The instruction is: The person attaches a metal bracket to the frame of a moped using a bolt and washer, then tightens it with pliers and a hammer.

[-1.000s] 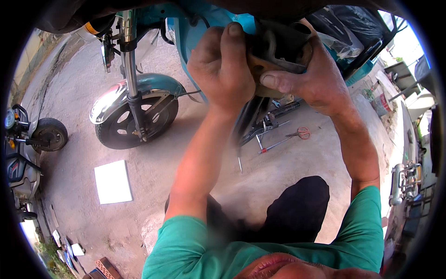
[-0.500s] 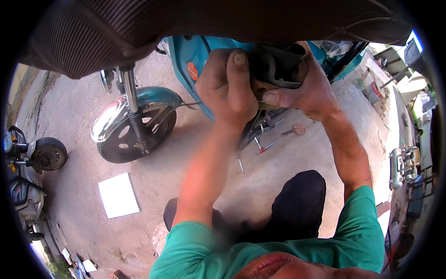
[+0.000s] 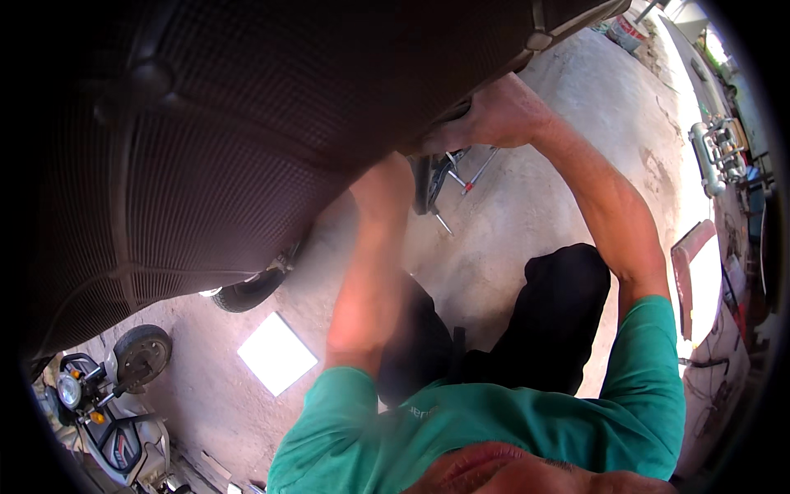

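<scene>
A dark brown ribbed motorcycle seat fills the upper left and covers much of the work. My left hand reaches up under its edge, with its fingers hidden behind the seat. Close by, my right hand is curled at the seat's lower edge, its fingertips out of sight. A small dark part shows beside the right hand; too little of it is visible to name. Below the hands, a thin metal tool with a red collar lies on the ground next to a black motorcycle part.
A white square panel lies on the concrete, lower left. Beyond it stands another motorcycle, while a black tyre shows under the seat. At the right are a metal fixture and a reddish slab; a bucket stands farther back.
My view has shifted, and the seat now hides the blue-green bodywork and most of the dark part that both hands were gripping. The scissors and the chrome front fender have gone from sight.
</scene>
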Action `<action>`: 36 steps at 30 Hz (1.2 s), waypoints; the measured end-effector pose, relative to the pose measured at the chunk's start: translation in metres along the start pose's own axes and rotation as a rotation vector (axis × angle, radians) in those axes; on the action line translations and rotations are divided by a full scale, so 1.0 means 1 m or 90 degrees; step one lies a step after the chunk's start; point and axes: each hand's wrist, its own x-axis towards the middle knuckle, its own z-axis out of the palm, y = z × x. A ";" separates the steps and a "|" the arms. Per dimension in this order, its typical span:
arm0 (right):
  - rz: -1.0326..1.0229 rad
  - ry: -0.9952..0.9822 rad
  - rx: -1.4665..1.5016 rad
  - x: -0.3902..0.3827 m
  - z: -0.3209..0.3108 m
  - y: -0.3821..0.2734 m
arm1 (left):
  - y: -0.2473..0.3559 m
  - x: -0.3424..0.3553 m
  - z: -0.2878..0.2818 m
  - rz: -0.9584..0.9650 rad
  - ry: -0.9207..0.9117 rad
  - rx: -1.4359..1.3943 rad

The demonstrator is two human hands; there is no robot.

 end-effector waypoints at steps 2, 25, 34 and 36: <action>0.024 0.002 0.006 -0.002 0.001 0.001 | 0.004 0.003 0.005 0.007 0.014 0.007; -0.079 0.021 0.037 0.015 0.000 0.016 | -0.034 0.013 -0.003 0.065 0.116 0.129; -0.070 0.046 -0.011 0.008 -0.009 0.016 | 0.007 0.016 0.015 -0.140 0.106 -0.145; -0.049 0.018 -0.037 0.011 -0.009 0.014 | 0.009 0.020 0.015 -0.112 0.107 -0.242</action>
